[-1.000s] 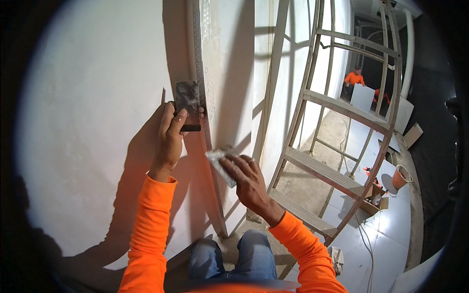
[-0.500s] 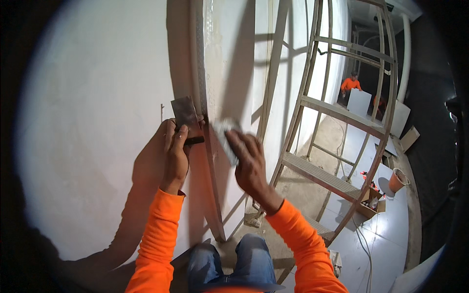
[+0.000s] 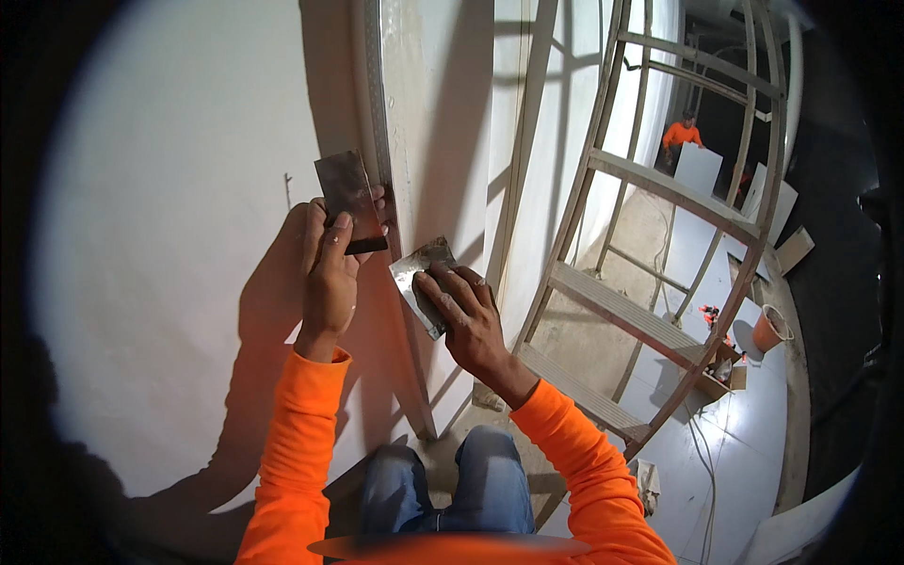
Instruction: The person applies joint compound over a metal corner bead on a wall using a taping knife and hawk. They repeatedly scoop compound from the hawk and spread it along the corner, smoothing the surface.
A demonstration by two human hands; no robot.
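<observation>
My left hand (image 3: 331, 273) is closed on a dark rectangular scraper blade (image 3: 348, 193) with a black strip along its lower edge, thumb on its face and fingertips behind it. It is held up in front of the white wall (image 3: 169, 245), just left of the corner. In my right hand (image 3: 473, 325) is a second flat metal scraper blade (image 3: 411, 267), smeared with pale paste, gripped from above by the fingers. That blade overlaps the lower part of the corner edge; whether it touches is unclear. A perforated corner bead (image 3: 379, 113) runs down the corner above both hands.
A tall metal ladder (image 3: 626, 311) stands close on my right. Beyond it lie an orange bucket (image 3: 770, 328), a cardboard box (image 3: 723, 377) and a cable (image 3: 704, 461) on the tiled floor. Farther back a person (image 3: 682, 137) in orange is beside a white panel (image 3: 698, 169).
My right hand and its blade, blurred before, now show sharply, slightly lower and farther left. The left hand with its blade has shifted up and left. The whole view has also shifted slightly.
</observation>
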